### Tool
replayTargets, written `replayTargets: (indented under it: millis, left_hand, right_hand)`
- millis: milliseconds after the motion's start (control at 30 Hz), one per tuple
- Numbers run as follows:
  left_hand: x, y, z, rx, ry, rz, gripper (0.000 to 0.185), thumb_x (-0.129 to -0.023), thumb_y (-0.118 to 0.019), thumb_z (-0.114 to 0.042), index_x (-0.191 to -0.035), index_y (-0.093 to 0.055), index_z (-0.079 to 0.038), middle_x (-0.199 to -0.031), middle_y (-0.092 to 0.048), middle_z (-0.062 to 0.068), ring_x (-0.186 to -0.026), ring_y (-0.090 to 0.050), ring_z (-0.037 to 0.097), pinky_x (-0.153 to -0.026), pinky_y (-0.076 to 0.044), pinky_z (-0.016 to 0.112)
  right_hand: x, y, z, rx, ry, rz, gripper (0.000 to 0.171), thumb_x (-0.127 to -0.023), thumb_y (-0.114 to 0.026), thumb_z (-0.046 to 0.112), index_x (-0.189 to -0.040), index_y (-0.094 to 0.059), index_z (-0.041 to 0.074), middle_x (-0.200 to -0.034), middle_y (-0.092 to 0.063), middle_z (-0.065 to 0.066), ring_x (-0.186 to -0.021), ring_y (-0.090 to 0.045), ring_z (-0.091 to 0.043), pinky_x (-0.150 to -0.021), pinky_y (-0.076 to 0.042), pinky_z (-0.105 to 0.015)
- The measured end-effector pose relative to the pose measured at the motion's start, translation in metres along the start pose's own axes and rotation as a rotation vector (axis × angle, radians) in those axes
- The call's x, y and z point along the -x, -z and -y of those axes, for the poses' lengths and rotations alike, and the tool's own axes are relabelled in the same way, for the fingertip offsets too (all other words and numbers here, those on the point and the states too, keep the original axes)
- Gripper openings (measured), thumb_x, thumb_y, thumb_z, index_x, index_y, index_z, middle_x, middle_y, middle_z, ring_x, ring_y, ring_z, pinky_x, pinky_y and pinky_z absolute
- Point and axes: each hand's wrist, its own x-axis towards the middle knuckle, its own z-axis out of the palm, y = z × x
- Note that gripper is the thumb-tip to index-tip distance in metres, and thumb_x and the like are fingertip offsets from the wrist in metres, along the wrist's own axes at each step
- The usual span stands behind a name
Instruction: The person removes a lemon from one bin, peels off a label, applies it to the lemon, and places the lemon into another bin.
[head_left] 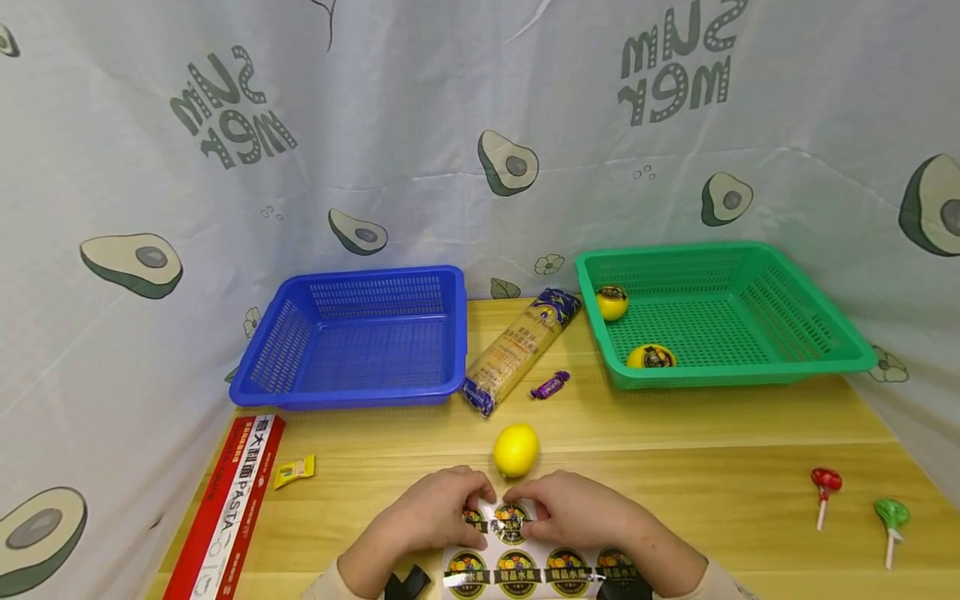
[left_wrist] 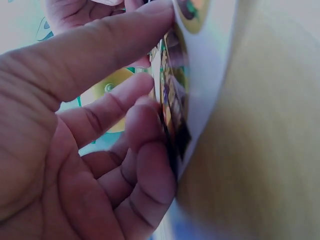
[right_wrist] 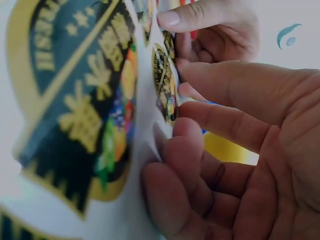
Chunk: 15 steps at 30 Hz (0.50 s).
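Observation:
A white sticker sheet (head_left: pixel 525 571) with round black-and-gold fruit labels lies at the table's near edge, its far edge lifted. My left hand (head_left: pixel 474 500) pinches that raised edge between thumb and fingers. In the left wrist view the left hand (left_wrist: pixel 157 55) has its fingers curled against the sheet (left_wrist: pixel 205 60). My right hand (head_left: pixel 536 510) grips the same edge from the right. In the right wrist view the right hand (right_wrist: pixel 182 100) has thumb and fingertips at a round sticker (right_wrist: pixel 165 85) on the sheet (right_wrist: pixel 75 100). A bare yellow lemon (head_left: pixel 516 450) sits just beyond both hands.
A blue basket (head_left: pixel 360 337) stands back left. A green basket (head_left: pixel 825 350) back right holds two labelled lemons (head_left: pixel 612 302). Between them lie a pasta packet (head_left: pixel 521 350) and a purple candy (head_left: pixel 550 384). A red pasta box (head_left: pixel 232 508), a yellow sachet (head_left: pixel 294 471) and two lollipops (head_left: pixel 825 483) are also there.

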Motion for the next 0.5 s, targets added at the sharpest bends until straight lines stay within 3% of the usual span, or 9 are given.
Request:
replayTargets:
  millis: [133, 333, 500]
  left_hand:
    - [0.001, 0.0, -0.001, -0.034, 0.011, -0.021, 0.046, -0.068, -0.093, -0.032, -0.105, -0.067, -0.026, -0.093, -0.054, -0.017, -0.082, -0.051, -0.003, -0.076, -0.046, 0.019]
    - [0.001, 0.0, -0.002, -0.032, 0.014, -0.019, 0.045, -0.068, -0.093, -0.031, -0.104, -0.066, -0.026, -0.09, -0.052, -0.017, -0.078, -0.049, -0.002, -0.073, -0.044, 0.019]
    - [0.001, 0.0, -0.001, -0.043, -0.01, -0.026, 0.045, -0.068, -0.093, -0.032, -0.103, -0.066, -0.027, -0.09, -0.053, -0.016, -0.078, -0.049, -0.001, -0.072, -0.044, 0.02]
  right_hand:
    - [-0.001, -0.001, 0.001, -0.002, 0.006, -0.024, 0.026, -0.093, -0.073, 0.024, -0.119, -0.069, 0.021, -0.068, -0.048, 0.019, -0.059, -0.041, 0.005, -0.058, -0.039, -0.016]
    - [-0.004, -0.008, 0.001, -0.002, 0.023, -0.071, 0.014, -0.093, -0.072, 0.02, -0.103, -0.065, 0.025, -0.066, -0.045, 0.019, -0.057, -0.04, 0.005, -0.055, -0.038, -0.016]
    - [-0.007, -0.013, 0.004, 0.017, 0.018, -0.137, 0.013, -0.094, -0.072, 0.018, -0.091, -0.062, 0.025, -0.064, -0.044, 0.019, -0.057, -0.039, 0.005, -0.055, -0.037, -0.017]
